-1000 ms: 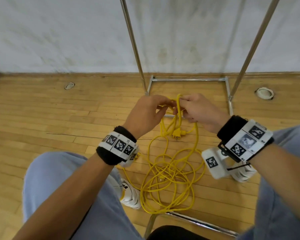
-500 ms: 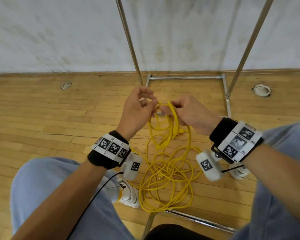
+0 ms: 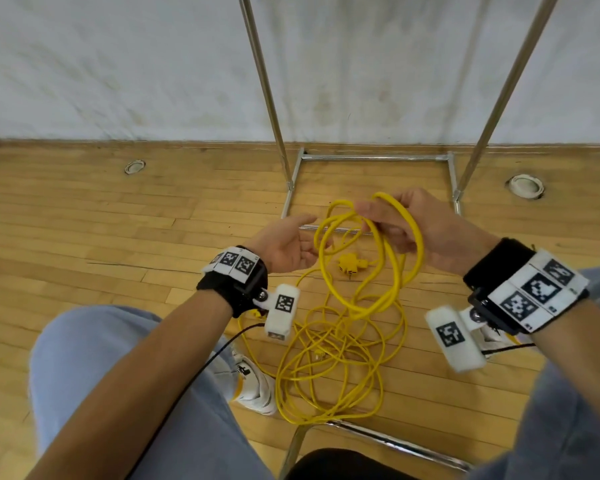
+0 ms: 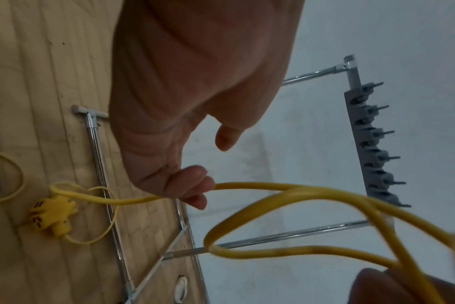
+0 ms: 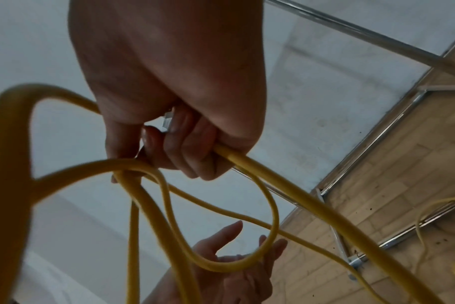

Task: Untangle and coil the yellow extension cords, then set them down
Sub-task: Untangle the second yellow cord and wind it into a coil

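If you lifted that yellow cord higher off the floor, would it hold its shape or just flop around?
Probably flop: the yellow cord droops in loose loops from the right hand. It likely snags too, since the tangle on the wooden floor overlaps itself. It seems light, held by curled fingers alone.

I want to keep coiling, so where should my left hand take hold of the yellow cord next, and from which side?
Take the strand hanging just below the loops the right hand grips, where the yellow cord runs free before it joins the pile on the floor. Come in from the left with the open left hand, palm toward it: that length hangs clear, not crossed by other strands.
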